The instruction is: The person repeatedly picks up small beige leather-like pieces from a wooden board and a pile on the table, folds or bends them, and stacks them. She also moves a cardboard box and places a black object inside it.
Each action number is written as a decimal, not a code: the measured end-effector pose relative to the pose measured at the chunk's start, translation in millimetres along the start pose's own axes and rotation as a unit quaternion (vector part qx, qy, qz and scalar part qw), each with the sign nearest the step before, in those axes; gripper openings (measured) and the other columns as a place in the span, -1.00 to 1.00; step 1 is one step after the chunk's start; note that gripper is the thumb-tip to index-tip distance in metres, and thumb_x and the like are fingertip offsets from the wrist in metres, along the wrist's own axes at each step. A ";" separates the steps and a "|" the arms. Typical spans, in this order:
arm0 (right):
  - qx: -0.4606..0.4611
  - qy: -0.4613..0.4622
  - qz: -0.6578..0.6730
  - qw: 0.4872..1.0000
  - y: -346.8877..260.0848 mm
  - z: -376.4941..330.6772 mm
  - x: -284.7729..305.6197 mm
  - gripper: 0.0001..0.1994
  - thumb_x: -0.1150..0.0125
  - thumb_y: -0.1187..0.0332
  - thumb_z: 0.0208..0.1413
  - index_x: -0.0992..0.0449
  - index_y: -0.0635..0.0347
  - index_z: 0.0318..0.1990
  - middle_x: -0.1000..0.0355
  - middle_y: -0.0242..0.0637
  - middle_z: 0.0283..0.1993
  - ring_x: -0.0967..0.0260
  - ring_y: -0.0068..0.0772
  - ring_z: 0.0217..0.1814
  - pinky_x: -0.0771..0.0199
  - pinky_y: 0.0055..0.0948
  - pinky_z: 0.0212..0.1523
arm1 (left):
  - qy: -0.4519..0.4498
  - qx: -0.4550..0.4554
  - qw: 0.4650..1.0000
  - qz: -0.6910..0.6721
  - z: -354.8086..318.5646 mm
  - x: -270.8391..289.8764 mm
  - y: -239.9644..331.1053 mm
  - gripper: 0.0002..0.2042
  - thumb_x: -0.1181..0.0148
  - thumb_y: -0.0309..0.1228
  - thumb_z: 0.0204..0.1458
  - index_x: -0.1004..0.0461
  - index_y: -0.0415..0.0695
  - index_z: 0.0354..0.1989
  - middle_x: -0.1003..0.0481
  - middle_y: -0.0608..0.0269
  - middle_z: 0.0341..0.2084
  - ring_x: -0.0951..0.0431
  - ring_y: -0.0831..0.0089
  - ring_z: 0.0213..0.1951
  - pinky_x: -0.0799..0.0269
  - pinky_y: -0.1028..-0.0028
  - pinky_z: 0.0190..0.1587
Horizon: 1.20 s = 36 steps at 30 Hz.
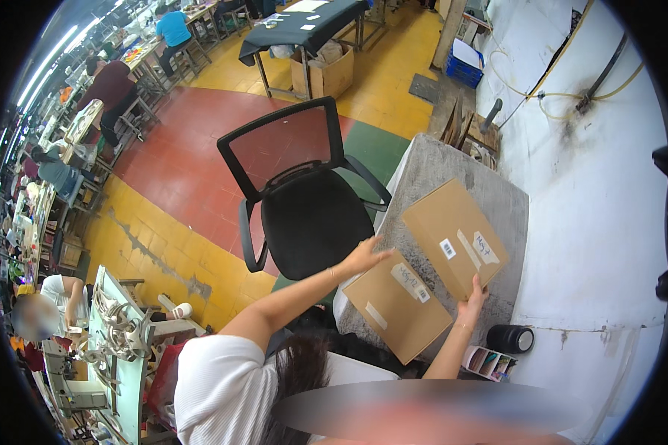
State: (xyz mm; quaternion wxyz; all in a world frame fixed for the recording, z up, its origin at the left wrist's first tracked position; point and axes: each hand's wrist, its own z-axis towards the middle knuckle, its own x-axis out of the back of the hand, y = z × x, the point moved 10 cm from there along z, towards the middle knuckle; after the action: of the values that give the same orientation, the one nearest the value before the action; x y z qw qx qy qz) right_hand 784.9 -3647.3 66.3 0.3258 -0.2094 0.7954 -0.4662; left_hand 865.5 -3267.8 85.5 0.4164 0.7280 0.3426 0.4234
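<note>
Two flat brown cartons lie side by side on the grey surface (497,200): the near carton (397,304) under the left hand (364,257), spread flat on its far corner, and the far carton (454,236) met at its near corner by the right hand (472,300), fingers loosely open, neither hand clamped. Squaring them is best done by pressing the near carton steady and sliding the other from its edge. The right palm's contact is hard to confirm, and a blurred band hides the lower foreground beneath both forearms.

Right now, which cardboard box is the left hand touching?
The nearer box, lower on the grey table; the left hand rests on its far corner. The right hand touches the farther box.
</note>
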 end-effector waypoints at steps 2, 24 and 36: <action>-0.010 -0.029 -0.008 0.999 9.9 44.5 -22.8 -0.25 -0.39 0.38 0.02 -0.07 0.21 0.31 -0.26 -0.08 0.21 -0.27 -0.12 0.21 -0.42 -0.07 0.09 | -0.013 0.057 0.989 0.138 -23.9 -18.7 -43.3 -0.21 -0.21 0.10 0.02 -0.24 -0.33 0.24 -0.29 -0.29 0.18 -0.24 -0.11 0.26 -0.14 0.18 0.30; -0.042 0.120 -0.275 0.953 38.7 -17.6 111.2 -0.32 -0.26 0.03 0.12 -0.24 0.30 0.26 -0.20 -0.05 0.34 -0.12 -0.22 0.40 -0.09 -0.31 0.34 | -0.177 0.305 0.908 -0.228 -79.0 -55.1 -153.9 -0.30 -0.25 0.06 0.05 -0.22 -0.18 0.21 -0.41 0.21 -0.06 -0.40 0.45 -0.09 -0.31 0.47 -0.07; -0.220 -0.106 -0.408 0.880 102.3 -111.0 98.1 -0.34 0.07 -0.09 0.30 -0.22 0.30 0.30 -0.19 -0.16 0.36 -0.09 -0.27 0.38 -0.07 -0.26 0.33 | -0.295 0.282 0.854 -0.322 -70.5 -71.4 -147.8 -0.45 -0.29 0.07 -0.02 -0.42 -0.14 -0.04 -0.45 0.38 -0.41 -0.41 0.55 -0.41 -0.33 0.54 -0.41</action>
State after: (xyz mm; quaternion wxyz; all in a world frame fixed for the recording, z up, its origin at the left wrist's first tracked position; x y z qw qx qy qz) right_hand 634.0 -3593.7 -16.0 0.1345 -0.6298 0.6825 -0.3457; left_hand 751.3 -3244.4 -49.8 0.3873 0.7542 0.5237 -0.0833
